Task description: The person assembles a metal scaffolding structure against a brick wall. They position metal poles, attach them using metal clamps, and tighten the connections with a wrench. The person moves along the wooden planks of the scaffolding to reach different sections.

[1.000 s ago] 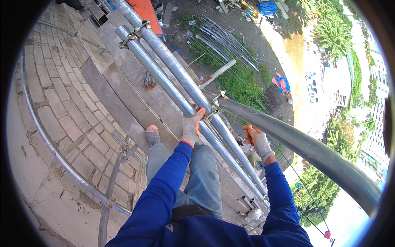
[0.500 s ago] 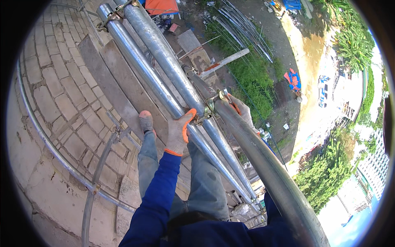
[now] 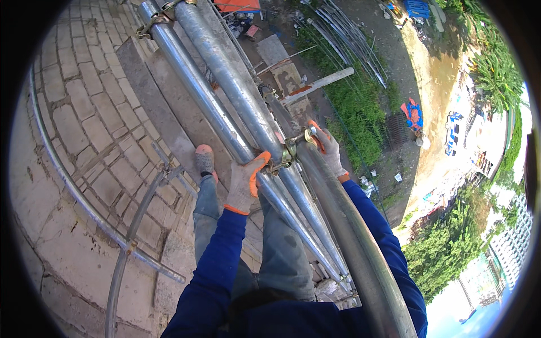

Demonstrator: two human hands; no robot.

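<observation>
My left hand, in a grey glove with orange fingertips, wraps around the nearer of two parallel steel scaffold pipes. Its thumb lies close to a metal scaffold coupler, which joins the farther pipe to a thick upright pipe. Beyond that upright, my gloved right hand is closed at the coupler's right end, fingertips against its bolt side. The upright partly hides those fingers. Another coupler sits on the pipes at their far end.
Grey planks run beside a brick wall on the left, where more scaffold tubes cross. My foot stands on the planks. Far below on the right lie a pile of pipes, grass and a dirt path.
My right hand and forearm have come more into view beside the upright pipe, the hand still at the coupler. My left hand keeps its grip. The whole view has shifted slightly.
</observation>
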